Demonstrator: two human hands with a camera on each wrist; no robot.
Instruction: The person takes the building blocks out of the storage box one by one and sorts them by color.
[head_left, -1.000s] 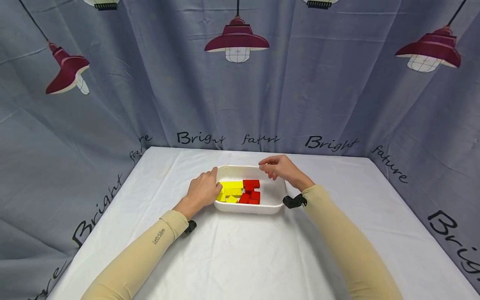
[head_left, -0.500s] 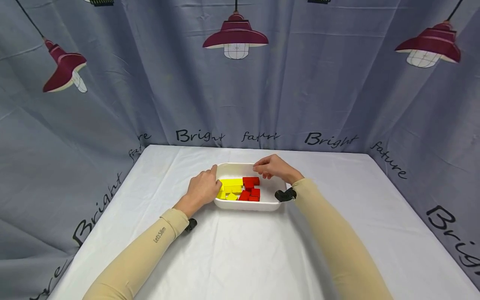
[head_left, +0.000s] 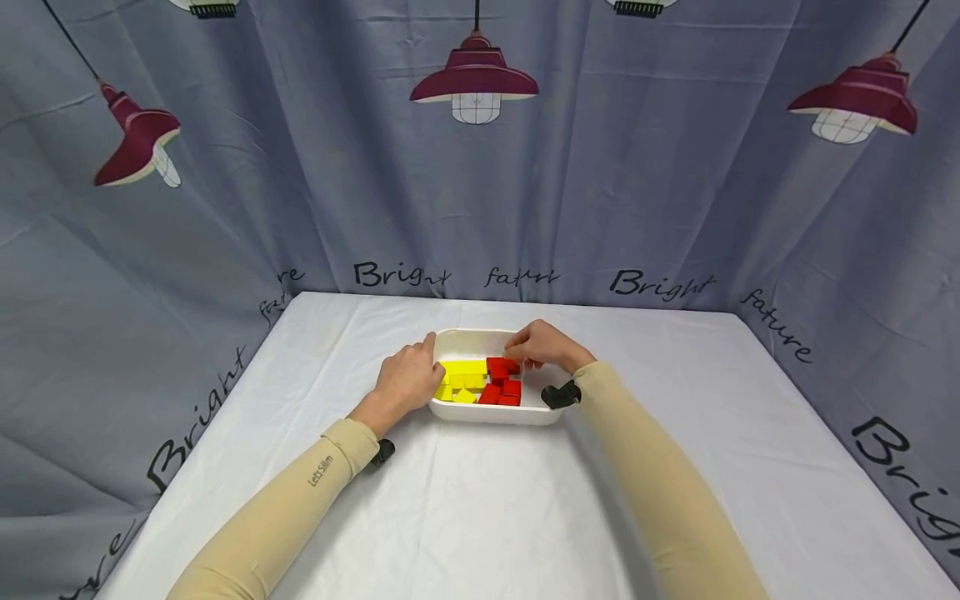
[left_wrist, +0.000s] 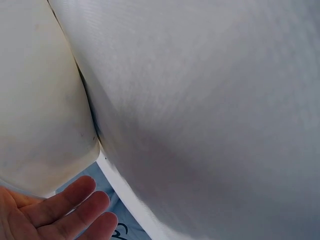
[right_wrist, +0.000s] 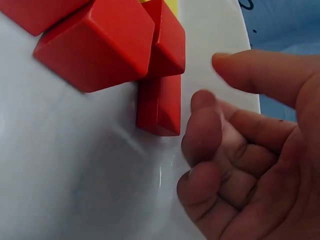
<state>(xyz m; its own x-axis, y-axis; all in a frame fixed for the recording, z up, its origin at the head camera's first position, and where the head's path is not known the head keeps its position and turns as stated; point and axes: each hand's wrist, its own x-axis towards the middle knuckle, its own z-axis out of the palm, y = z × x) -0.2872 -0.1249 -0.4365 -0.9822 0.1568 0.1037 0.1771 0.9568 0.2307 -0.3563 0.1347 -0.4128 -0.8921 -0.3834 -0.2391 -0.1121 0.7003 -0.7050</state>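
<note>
A white plastic tub (head_left: 495, 413) stands on the table, with yellow blocks (head_left: 465, 381) on its left and red blocks (head_left: 500, 393) toward the middle. My left hand (head_left: 405, 377) grips the tub's left end, thumb over the rim. Outside the tub, the fingers (left_wrist: 75, 210) of that hand show in the left wrist view. Over the tub's right half is my right hand (head_left: 547, 344), holding nothing. Its thumb and fingers are apart beside a narrow red block (right_wrist: 160, 106), the closest one to the fingertips in the right wrist view.
A white cloth covers the table (head_left: 495, 508). Grey-blue curtains (head_left: 315, 192) printed with lamps and lettering hang behind it and at both sides. Black wrist cameras (head_left: 561, 394) sit below the sleeves' cuffs, the right one overlapping the tub's front right corner.
My right hand has moved left and down from the tub's back right rim toward the red blocks. The left hand stays at the tub's left end.
</note>
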